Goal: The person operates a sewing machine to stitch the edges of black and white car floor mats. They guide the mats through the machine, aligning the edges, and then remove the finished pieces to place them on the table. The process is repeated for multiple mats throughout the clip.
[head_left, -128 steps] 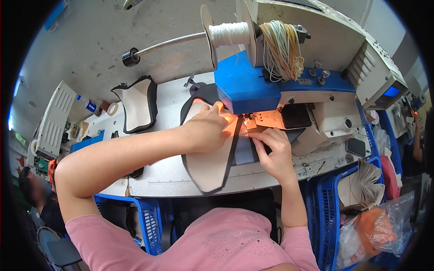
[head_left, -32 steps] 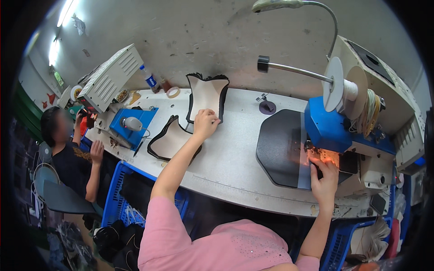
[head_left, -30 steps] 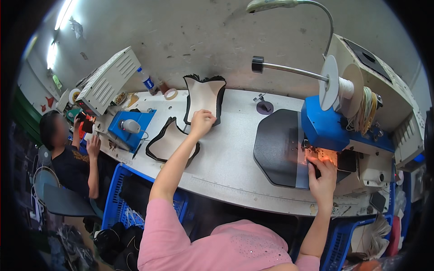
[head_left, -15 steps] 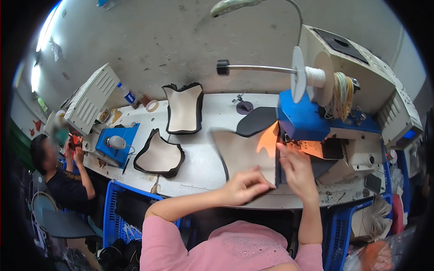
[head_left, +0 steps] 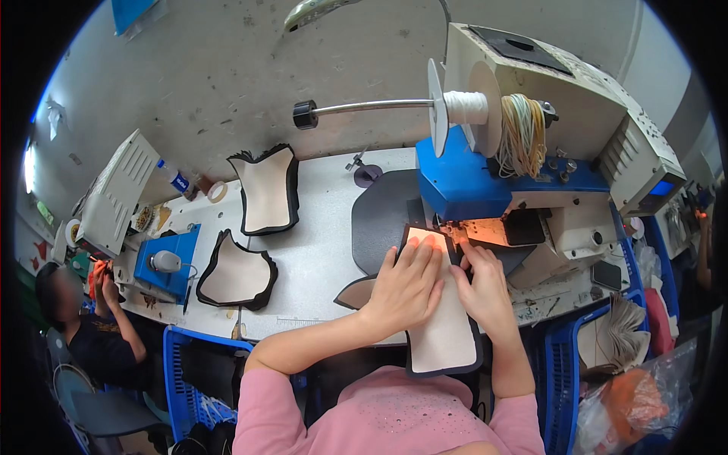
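Observation:
A beige panel with a dark border (head_left: 444,345) lies lengthwise in front of the blue-headed machine (head_left: 462,178), its near end reaching over the table edge. My left hand (head_left: 409,284) rests flat on the panel, fingers stretched toward the lit work spot. My right hand (head_left: 484,292) pinches the panel's right edge between thumb and forefinger, close by the lit metal plate (head_left: 485,230). Part of another beige piece (head_left: 356,293) shows left of my left wrist. The machine's stitching point is hidden behind its head and my fingers.
Two stacks of cut panels, one tall (head_left: 267,193) and one curved (head_left: 236,273), lie on the white table (head_left: 322,246). A thread spool (head_left: 464,108) sits on a rod. Blue baskets (head_left: 557,379) flank me. Another person (head_left: 98,326) works at the far left.
The beige panel has turned and come nearer me, now lying narrow and lengthwise. My left hand has gone from curled to flat on it. The view has shifted right.

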The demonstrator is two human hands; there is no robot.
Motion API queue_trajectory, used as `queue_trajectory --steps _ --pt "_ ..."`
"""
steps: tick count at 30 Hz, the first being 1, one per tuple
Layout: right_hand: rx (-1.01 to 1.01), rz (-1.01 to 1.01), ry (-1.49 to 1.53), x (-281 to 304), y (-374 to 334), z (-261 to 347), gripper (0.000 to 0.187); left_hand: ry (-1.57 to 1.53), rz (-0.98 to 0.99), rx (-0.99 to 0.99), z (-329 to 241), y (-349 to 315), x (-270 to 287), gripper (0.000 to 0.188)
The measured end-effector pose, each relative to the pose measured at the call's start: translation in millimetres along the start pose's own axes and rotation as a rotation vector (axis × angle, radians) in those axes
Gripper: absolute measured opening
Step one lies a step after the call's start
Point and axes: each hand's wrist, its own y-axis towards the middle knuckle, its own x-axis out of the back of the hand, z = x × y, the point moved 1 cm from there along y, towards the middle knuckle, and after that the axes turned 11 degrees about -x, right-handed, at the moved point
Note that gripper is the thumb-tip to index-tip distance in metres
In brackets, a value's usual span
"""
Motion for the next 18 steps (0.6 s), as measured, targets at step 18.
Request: queue_trajectory --steps 18 --pt "0.057 0.02 -0.029 -7.7 28.3 -9.0 0.029 0.016 -0.017 0.0 9.5 28.0 -5.3 0.036"
